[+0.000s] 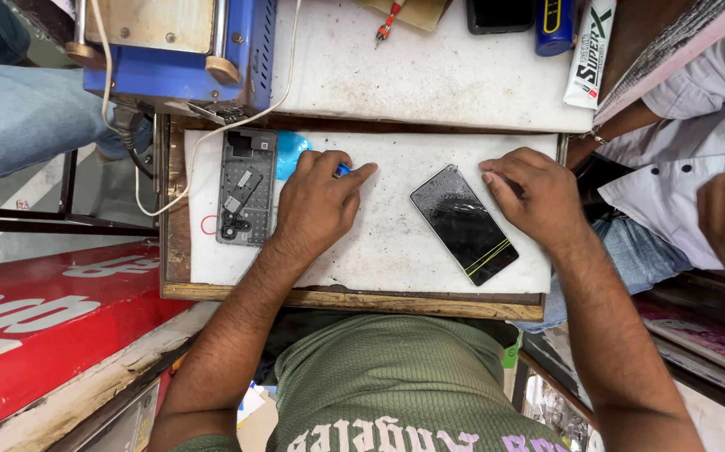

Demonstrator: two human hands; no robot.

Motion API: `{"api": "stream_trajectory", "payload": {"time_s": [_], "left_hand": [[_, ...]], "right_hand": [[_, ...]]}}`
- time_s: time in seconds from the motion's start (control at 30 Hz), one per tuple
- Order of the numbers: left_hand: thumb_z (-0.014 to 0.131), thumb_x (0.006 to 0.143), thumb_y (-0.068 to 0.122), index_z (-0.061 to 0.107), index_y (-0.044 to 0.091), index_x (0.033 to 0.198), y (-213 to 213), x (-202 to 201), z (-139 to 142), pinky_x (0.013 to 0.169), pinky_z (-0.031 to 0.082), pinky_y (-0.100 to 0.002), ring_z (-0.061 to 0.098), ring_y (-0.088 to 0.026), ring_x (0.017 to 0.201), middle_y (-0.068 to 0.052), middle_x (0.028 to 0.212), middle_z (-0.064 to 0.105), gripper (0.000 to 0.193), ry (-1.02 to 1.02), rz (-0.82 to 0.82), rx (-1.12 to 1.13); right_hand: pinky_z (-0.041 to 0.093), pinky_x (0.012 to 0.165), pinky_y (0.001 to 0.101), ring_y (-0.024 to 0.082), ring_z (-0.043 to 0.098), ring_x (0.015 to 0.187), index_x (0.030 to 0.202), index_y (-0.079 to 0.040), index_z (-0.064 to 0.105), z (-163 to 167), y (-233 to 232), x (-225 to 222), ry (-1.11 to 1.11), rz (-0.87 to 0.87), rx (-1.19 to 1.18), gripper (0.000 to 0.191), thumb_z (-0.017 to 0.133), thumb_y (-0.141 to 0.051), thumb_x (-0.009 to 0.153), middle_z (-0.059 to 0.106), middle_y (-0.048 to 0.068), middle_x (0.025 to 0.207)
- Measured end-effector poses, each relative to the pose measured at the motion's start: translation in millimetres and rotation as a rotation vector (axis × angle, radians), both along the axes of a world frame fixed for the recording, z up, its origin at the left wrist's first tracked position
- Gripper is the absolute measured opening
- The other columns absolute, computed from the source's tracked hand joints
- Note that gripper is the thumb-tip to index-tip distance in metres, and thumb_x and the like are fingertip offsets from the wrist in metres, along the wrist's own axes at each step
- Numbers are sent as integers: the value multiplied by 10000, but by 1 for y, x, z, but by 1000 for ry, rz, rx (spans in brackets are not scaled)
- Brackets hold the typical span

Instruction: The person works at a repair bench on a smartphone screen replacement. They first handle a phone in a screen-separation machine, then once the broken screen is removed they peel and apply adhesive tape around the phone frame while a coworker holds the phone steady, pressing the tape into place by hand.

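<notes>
While the left hand (316, 201) lies knuckles-up on the white work mat (379, 243), its fingers are curled together over a small blue tool (342, 170), of which only the tip shows by the forefinger. Just left of that hand sits an opened phone body (246, 187) with its insides bare, a blue plastic piece (289, 151) beside it. Resting flat on the mat with fingers loosely bent and holding nothing, the right hand (532, 197) lies just beside a cracked phone screen (463, 223) that is set aslant.
</notes>
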State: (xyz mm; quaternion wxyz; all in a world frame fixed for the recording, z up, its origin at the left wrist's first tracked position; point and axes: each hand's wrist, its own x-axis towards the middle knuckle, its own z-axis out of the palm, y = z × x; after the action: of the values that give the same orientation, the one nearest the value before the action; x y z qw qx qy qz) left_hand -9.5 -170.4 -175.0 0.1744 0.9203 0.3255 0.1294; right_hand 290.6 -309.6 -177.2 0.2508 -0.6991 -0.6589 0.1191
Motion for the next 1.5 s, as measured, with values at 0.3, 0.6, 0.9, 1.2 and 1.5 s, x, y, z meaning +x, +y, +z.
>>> {"api": "stream_trajectory", "payload": {"time_s": [0.3, 0.6, 0.9, 1.2, 1.5], "left_hand": [[748, 875, 105, 773, 212, 1232, 0, 3, 0, 823, 560, -368, 561, -253, 1021, -61, 1107, 640, 373, 7, 33, -19], [737, 888, 126, 767, 214, 1223, -3, 3, 1, 851, 540, -367, 560, -244, 1015, -70, 1130, 644, 348, 32, -9, -24], [721, 934, 179, 742, 146, 1267, -13, 13, -4, 841, 531, -399, 578, -257, 1033, -113, 1160, 647, 336, 6, -38, -33], [770, 828, 136, 730, 92, 1239, -18, -25, 15, 940, 541, -409, 592, -282, 1096, -117, 1194, 640, 415, -38, 86, -183], [745, 911, 188, 756, 153, 1199, -8, 9, 8, 903, 554, -347, 672, -227, 1008, -92, 1091, 676, 291, -129, 74, -608]], "right_hand": [[591, 711, 364, 263, 716, 835, 1100, -43, 765, 8, 1, -4, 12, 18, 28, 163, 695, -164, 1015, 740, 109, 986], [599, 624, 354, 218, 708, 718, 1050, -38, 739, 13, -6, 5, 178, -9, -243, 252, 649, -270, 1011, 737, 127, 940], [519, 727, 345, 204, 548, 871, 1286, -98, 601, -31, -51, -17, 2549, -361, -1161, 466, 625, -471, 1009, 554, 99, 1051], [460, 793, 336, 199, 428, 982, 1486, -202, 490, -38, -48, -23, 2565, -281, -1223, 699, 602, -643, 956, 413, 79, 1118], [417, 840, 334, 206, 429, 935, 1517, -198, 495, -23, -43, -31, 3185, -1230, -1023, 806, 683, -637, 868, 409, 67, 1046]]}}
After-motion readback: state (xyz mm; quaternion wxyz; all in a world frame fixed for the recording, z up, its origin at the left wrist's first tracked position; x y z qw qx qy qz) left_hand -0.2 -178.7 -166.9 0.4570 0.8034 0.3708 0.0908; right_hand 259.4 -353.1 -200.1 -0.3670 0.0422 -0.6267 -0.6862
